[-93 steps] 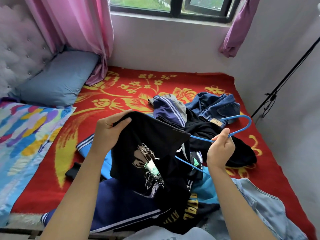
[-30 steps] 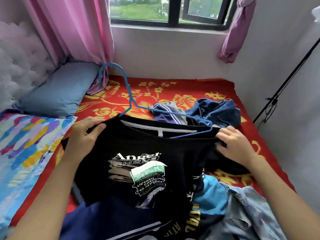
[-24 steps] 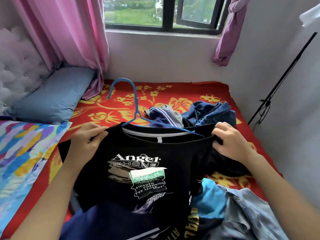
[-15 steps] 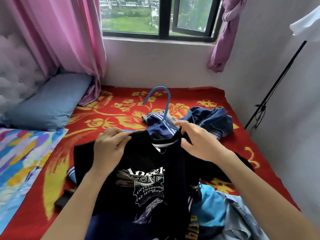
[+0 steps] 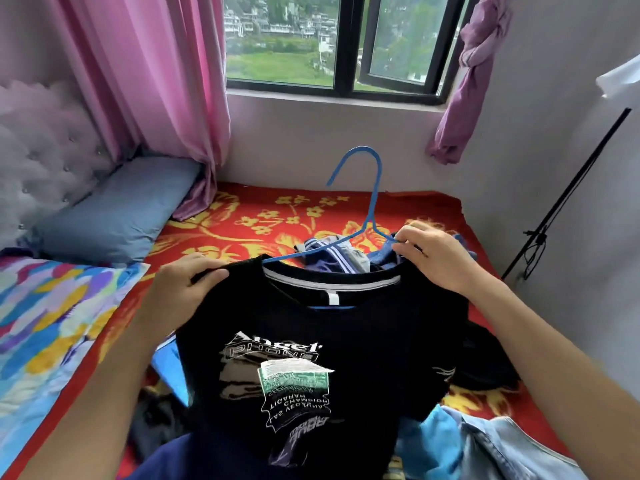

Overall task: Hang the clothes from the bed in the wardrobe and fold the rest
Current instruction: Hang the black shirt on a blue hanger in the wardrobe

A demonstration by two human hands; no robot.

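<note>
While my left hand (image 5: pixel 180 292) pinches one shoulder, my right hand (image 5: pixel 438 258) grips the other: black printed T-shirt (image 5: pixel 311 358) on blue wire hanger (image 5: pixel 372 202) (hook upright), held above the bed (image 5: pixel 242 220).

Black printed T-shirt (image 5: pixel 311 358) held up on a thin blue wire hanger (image 5: pixel 372 202) over the bed.

The shirt hangs front-out, white and green print facing the camera, its shoulders gathered on the hanger's arms; the hook stands upright above the collar. Behind lies a heap of dark blue striped and denim clothes (image 5: pixel 346 258) on the red, yellow-flowered bedspread (image 5: pixel 242 223); pale blue denim (image 5: pixel 502 448) lies nearest, lower right.
</note>
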